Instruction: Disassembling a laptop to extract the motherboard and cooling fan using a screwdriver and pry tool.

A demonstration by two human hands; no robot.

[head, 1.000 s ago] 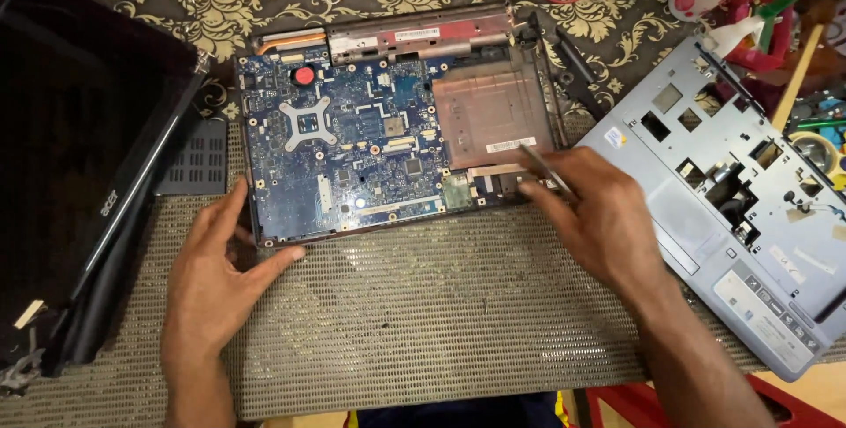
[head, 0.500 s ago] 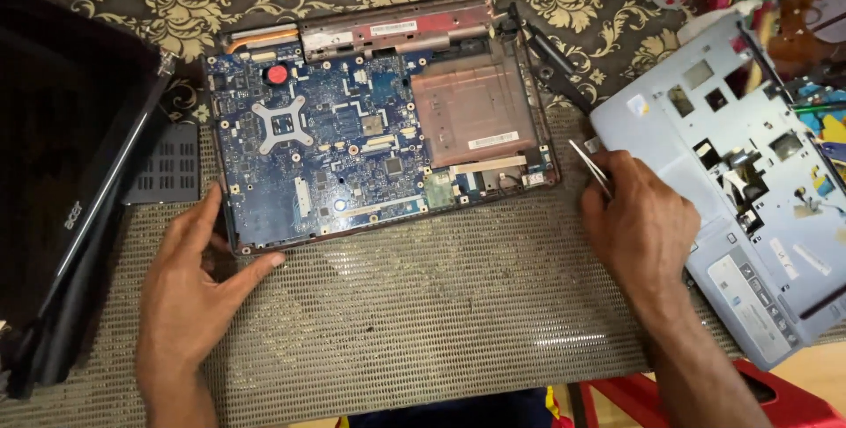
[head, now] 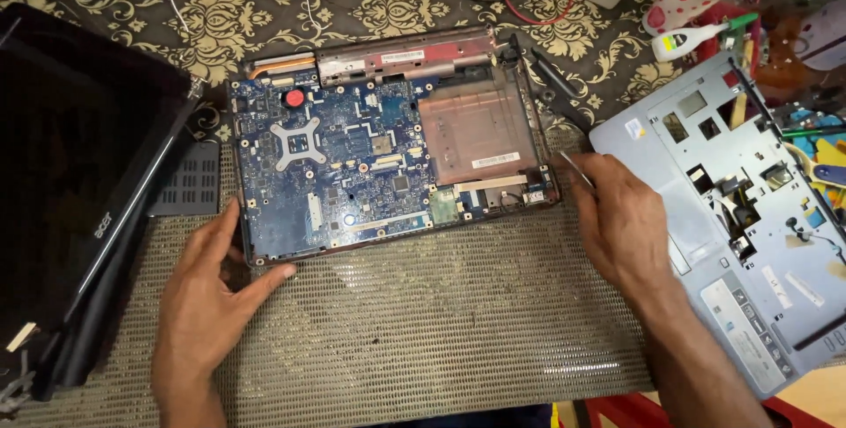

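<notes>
An opened laptop base (head: 476, 124) lies on a woven mat, its blue motherboard (head: 339, 163) bare. My left hand (head: 207, 296) rests open against the base's near left corner, thumb and fingers spread along the edge. My right hand (head: 621, 221) sits just off the base's right edge and pinches thin metal tweezers (head: 577, 168), whose tips point toward the base's right side. A copper-coloured empty bay fills the base's right half.
A black laptop screen panel (head: 75, 181) lies at the left, a small black vented cover (head: 185, 179) beside it. The grey palmrest cover (head: 749, 216) lies at the right. Cups, a glue bottle, red wire and tools crowd the patterned cloth at the back.
My right hand has drawn the tweezers back from the connector area inside the base to just outside its right edge. The left hand has stayed at the near left corner.
</notes>
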